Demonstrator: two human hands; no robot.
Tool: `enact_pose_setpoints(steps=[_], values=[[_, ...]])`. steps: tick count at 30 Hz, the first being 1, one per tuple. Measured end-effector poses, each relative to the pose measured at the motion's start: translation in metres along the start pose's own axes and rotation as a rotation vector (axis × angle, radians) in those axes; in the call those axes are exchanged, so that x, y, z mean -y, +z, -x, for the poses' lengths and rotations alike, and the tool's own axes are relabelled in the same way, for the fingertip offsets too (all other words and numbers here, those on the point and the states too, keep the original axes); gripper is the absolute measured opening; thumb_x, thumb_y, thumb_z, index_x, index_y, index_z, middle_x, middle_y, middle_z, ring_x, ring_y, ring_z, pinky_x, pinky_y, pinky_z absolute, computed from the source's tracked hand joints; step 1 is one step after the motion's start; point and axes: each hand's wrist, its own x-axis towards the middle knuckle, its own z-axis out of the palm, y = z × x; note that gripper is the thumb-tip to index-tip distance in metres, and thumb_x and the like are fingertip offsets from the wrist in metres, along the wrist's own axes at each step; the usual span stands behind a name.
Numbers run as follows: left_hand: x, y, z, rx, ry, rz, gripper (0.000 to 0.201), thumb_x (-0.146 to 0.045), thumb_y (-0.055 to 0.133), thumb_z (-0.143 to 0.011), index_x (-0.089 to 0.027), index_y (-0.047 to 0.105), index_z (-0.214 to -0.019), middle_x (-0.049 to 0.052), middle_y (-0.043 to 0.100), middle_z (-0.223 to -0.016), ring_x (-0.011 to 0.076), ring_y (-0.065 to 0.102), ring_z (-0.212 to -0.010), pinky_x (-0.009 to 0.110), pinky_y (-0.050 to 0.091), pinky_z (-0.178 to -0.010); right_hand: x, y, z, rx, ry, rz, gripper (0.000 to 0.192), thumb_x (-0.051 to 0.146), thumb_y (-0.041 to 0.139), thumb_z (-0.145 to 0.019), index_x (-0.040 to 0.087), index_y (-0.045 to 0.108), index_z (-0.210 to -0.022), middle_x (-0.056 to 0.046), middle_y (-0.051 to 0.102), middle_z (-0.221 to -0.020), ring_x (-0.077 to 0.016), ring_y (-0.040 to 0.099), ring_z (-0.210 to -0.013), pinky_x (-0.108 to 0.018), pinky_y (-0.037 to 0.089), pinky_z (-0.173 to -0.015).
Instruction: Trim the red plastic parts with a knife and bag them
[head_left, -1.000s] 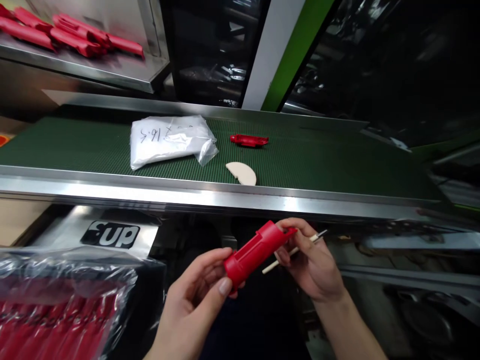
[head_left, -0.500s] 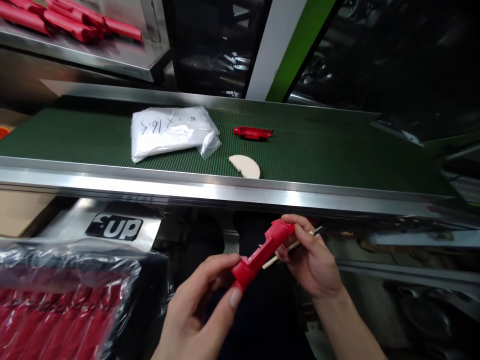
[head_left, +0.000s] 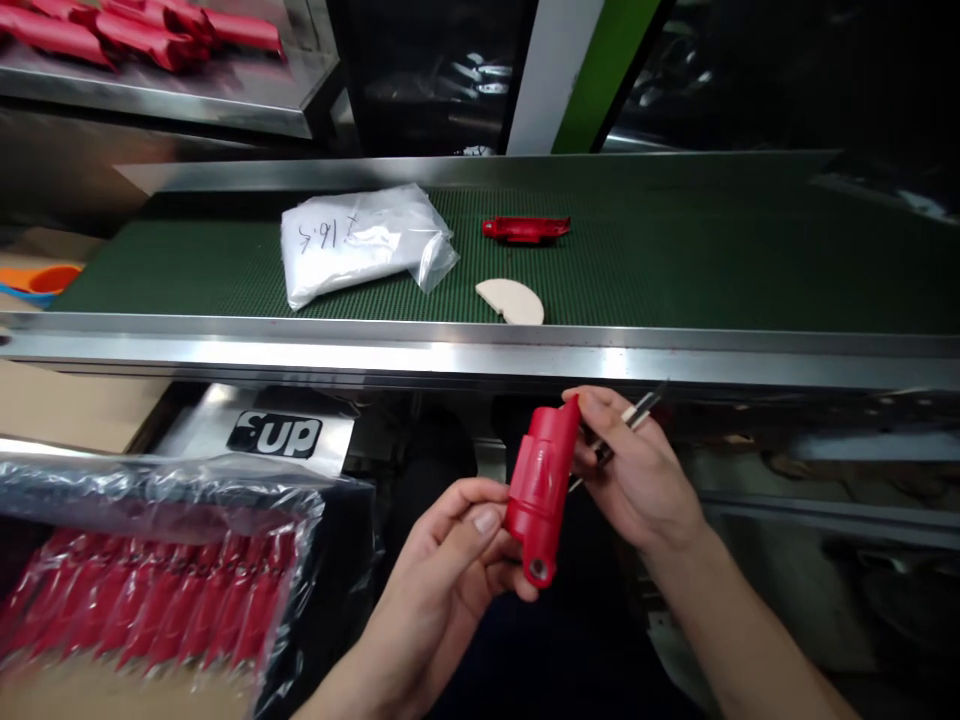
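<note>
A green conveyor belt [head_left: 675, 260] framed by steel rails was seen carrying a white plastic bag [head_left: 360, 240] with handwriting toward its left end. A small red plastic part [head_left: 525, 228] was laid near the far edge, and a beige half-disc [head_left: 511, 300] close to the near edge. More red parts [head_left: 142, 22] were piled on a steel shelf [head_left: 225, 95] beyond the belt's far left corner.

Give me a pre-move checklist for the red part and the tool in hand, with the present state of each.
1. Left hand grips the red plastic part near its lower end: ok.
2. Right hand steadies the part's top: ok.
3. Thin tool is held in the right hand: ok.
4. Tool tip is clear of the fingers: cannot tell, hidden behind the part.
5. Part is free of burrs: cannot tell.
6. Conveyor belt has bare space beyond the beige piece: ok.
</note>
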Motion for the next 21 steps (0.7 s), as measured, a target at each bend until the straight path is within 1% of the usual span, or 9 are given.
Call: enact_pose_setpoints(steps=[3,6,10,14,18,21], values=[[0.003,-0.001,0.000,-0.024,-0.036,0.029,0.012,-0.020,0.060,-0.091,-0.015,0.060,-0.101,0.005,0.064,-0.078,0.0120,0.063,-0.067,0.019,0.052,-0.062,-0.001,0.009,-0.002,-0.011,0.036,0.007,0.026,0.037,0.081,-0.073,0.018,0.070,-0.086,0.006,0.049,-0.055,-0.0035,0.039,-0.046,-0.015,0.031,-0.043],[0.002,0.001,0.004,-0.008,-0.028,0.062,0.012,-0.019,0.063,-0.090,-0.014,0.060,-0.100,0.002,0.062,-0.075,0.0088,0.060,-0.062,0.017,0.051,-0.060,-0.005,0.014,-0.002,-0.012,0.087,0.014,0.028,0.039,0.080,-0.072,0.017,0.069,-0.086,0.006,0.048,-0.055,-0.0038,0.038,-0.046,-0.015,0.029,-0.042],[-0.001,0.009,0.010,0.036,-0.005,0.104,0.009,-0.023,0.062,-0.091,-0.015,0.059,-0.095,0.003,0.064,-0.074,0.0085,0.061,-0.061,0.016,0.050,-0.060,-0.015,0.016,0.001,-0.004,0.171,0.028,0.029,0.041,0.079,-0.073,0.016,0.064,-0.076,0.006,0.046,-0.054,-0.0039,0.035,-0.046,-0.016,0.026,-0.041],[-0.001,0.015,0.012,0.018,-0.004,0.124,0.010,-0.023,0.061,-0.092,-0.014,0.057,-0.092,0.004,0.066,-0.076,0.0082,0.061,-0.062,0.015,0.049,-0.059,-0.026,0.012,0.005,-0.006,0.239,0.039,0.032,0.044,0.078,-0.072,0.017,0.061,-0.073,0.006,0.045,-0.055,-0.0045,0.034,-0.046,-0.018,0.025,-0.042],[0.001,0.014,0.011,0.003,-0.033,0.129,0.011,-0.024,0.059,-0.093,-0.013,0.055,-0.092,0.004,0.065,-0.077,0.0080,0.061,-0.062,0.015,0.049,-0.059,-0.028,0.008,0.007,-0.016,0.260,0.045,0.033,0.044,0.080,-0.070,0.017,0.061,-0.074,0.006,0.046,-0.056,-0.0041,0.034,-0.047,-0.018,0.025,-0.042],[0.002,0.013,0.011,0.011,-0.038,0.142,0.012,-0.024,0.059,-0.094,-0.013,0.055,-0.091,0.004,0.064,-0.075,0.0081,0.061,-0.063,0.015,0.049,-0.059,-0.028,0.008,0.007,-0.016,0.264,0.054,0.037,0.046,0.080,-0.067,0.016,0.059,-0.070,0.006,0.046,-0.056,-0.0040,0.033,-0.046,-0.018,0.024,-0.041]])
